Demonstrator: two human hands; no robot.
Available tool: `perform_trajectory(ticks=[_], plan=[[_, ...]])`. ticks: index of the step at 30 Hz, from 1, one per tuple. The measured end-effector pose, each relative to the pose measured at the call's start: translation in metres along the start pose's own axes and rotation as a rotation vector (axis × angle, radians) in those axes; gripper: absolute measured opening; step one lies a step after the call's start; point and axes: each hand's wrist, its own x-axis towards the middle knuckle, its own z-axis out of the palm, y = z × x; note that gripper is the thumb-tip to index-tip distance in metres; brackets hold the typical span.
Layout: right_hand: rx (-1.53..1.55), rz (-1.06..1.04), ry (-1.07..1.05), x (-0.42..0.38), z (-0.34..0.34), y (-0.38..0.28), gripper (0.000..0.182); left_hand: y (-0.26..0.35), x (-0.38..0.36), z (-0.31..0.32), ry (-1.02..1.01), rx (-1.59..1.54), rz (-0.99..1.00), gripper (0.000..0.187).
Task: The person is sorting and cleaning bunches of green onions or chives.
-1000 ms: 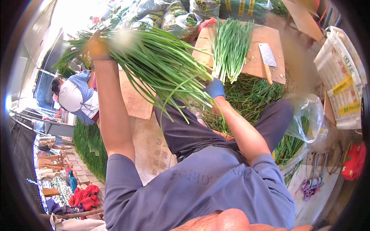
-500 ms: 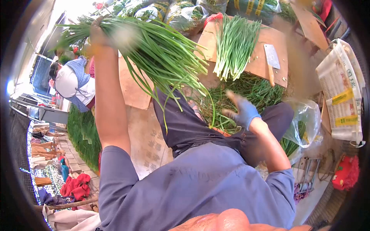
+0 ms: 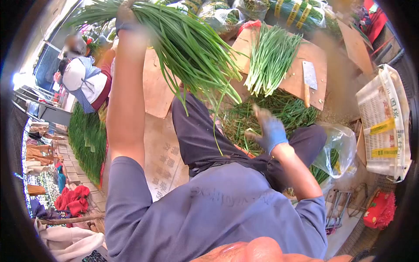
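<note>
My left hand, in a dark glove, is raised at the upper left and closed around a large bunch of garlic chives. The long green leaves fan out to the right, with a few loose strands hanging over my lap. My right hand wears a blue glove with soiled fingers and hovers by my right knee. Its thumb and fingers are apart, above a heap of loose green trimmings. Another bunch of chives lies on a wooden board, beside a cleaver with a wooden handle.
Plastic bags of greens line the back. At right stand a white plastic basket and a clear plastic bag. A co-worker bends at left near a long green pile. A red object lies lower right.
The left hand has moved slightly up and right in view with the chives. The right hand stays near the knee, its fingers shifted slightly. The view has tilted a little.
</note>
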Motion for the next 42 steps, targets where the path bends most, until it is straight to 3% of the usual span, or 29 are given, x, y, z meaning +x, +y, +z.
perform_trajectory(ticks=[1, 2, 5, 6, 9, 10, 12, 13, 15, 17, 19, 20, 22, 25, 28, 30, 33, 34, 37, 39, 42], plan=[[0.007, -0.080, 0.054, 0.021, -0.026, -0.015, 0.092, -0.002, 0.003, -0.002, -0.043, -0.025, -0.003, 0.022], [0.023, -0.166, 0.215, 0.043, -0.041, -0.029, 0.082, -0.004, 0.005, -0.003, -0.085, -0.050, -0.008, 0.023], [0.057, -0.191, 0.090, 0.101, -0.044, -0.049, 0.056, -0.020, 0.065, -0.040, 0.099, 0.061, 0.028, 0.024], [0.067, -0.212, 0.122, 0.104, -0.037, -0.043, 0.047, -0.019, 0.066, -0.043, 0.045, 0.052, 0.021, 0.024], [0.042, -0.300, 0.171, 0.092, -0.003, -0.002, 0.016, -0.020, -0.006, 0.035, 0.225, -0.013, 0.050, 0.025], [-0.004, -0.297, 0.107, 0.074, 0.013, 0.019, 0.014, -0.018, 0.009, 0.018, 0.282, 0.015, 0.027, 0.026], [-0.058, -0.211, -0.224, 0.026, 0.043, 0.051, 0.015, -0.014, 0.031, -0.008, 0.181, -0.112, 0.001, 0.026], [-0.012, -0.093, -0.549, 0.006, 0.052, 0.061, 0.028, -0.011, 0.037, -0.008, 0.172, -0.123, 0.003, 0.026], [-0.079, 0.119, -0.795, -0.018, 0.038, 0.038, 0.043, -0.009, 0.029, -0.002, 0.179, -0.118, -0.003, 0.027], [0.161, 0.240, -0.676, -0.004, 0.035, 0.009, 0.052, -0.009, 0.026, 0.007, 0.185, -0.108, -0.012, 0.028], [0.580, 0.179, -0.251, 0.015, 0.055, -0.010, 0.043, -0.011, 0.021, 0.014, 0.193, -0.095, -0.020, 0.029], [0.674, 0.287, -0.243, 0.033, 0.064, -0.018, 0.041, -0.011, 0.020, 0.016, 0.199, -0.086, -0.024, 0.030], [0.889, 0.362, -0.014, 0.063, 0.095, -0.026, 0.042, -0.012, 0.020, 0.024, 0.208, -0.080, -0.040, 0.031], [1.082, 0.229, -0.007, 0.109, 0.160, -0.010, 0.051, -0.018, 0.013, 0.038, 0.226, -0.071, -0.058, 0.032], [2.593, 0.316, -0.285, 0.136, 0.153, -0.022, 0.052, -0.025, 0.005, 0.054, 0.247, -0.071, -0.070, 0.034], [2.317, 0.135, -0.124, 0.160, 0.141, -0.029, 0.052, -0.028, 0.001, 0.061, 0.256, -0.079, -0.082, 0.035], [2.233, 0.045, -0.081, 0.155, 0.117, -0.037, 0.047, -0.028, -0.002, 0.069, 0.257, -0.093, -0.102, 0.037], [2.131, 0.212, -0.108, 0.150, 0.132, -0.026, 0.046, -0.027, -0.003, 0.071, 0.256, -0.098, -0.107, 0.037], [1.472, 0.169, 0.039, 0.138, 0.165, 0.002, 0.035, -0.029, -0.007, 0.076, 0.254, -0.102, -0.126, 0.039], [1.364, 0.432, 0.156, 0.104, 0.150, 0.007, 0.029, -0.030, -0.008, 0.082, 0.253, -0.104, -0.143, 0.040], [0.655, 0.523, -0.461, 0.057, 0.136, 0.042, 0.045, -0.029, -0.007, 0.089, 0.248, -0.109, -0.161, 0.042]])
